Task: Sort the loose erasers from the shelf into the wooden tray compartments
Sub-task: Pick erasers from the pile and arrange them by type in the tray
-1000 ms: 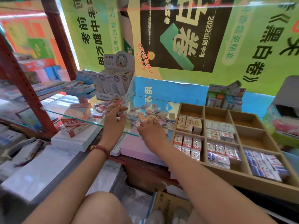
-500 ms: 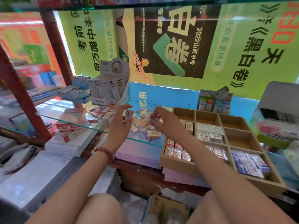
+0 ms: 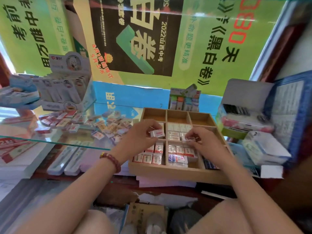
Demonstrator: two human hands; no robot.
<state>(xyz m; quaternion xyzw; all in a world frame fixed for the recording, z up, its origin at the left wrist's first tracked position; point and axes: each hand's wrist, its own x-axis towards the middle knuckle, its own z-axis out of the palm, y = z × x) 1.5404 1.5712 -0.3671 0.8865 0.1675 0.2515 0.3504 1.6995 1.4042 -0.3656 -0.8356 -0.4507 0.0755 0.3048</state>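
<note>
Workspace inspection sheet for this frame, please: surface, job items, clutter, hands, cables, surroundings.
Surface: glass shelf on the left, with the wooden tray beside it on stacked pads.
Job's things: loose erasers are heaped on the shelf. The tray's front and middle compartments hold rows of erasers, and the three back compartments look empty.
Clutter: display box at the back of the shelf, pencil cases under it, open carton to the right of the tray.
Hands: left hand grips a pink-labelled eraser over the tray. The right hand pinches a small eraser in its fingers.
Cables: nothing seen.
Surroundings: posters behind the shelf.
</note>
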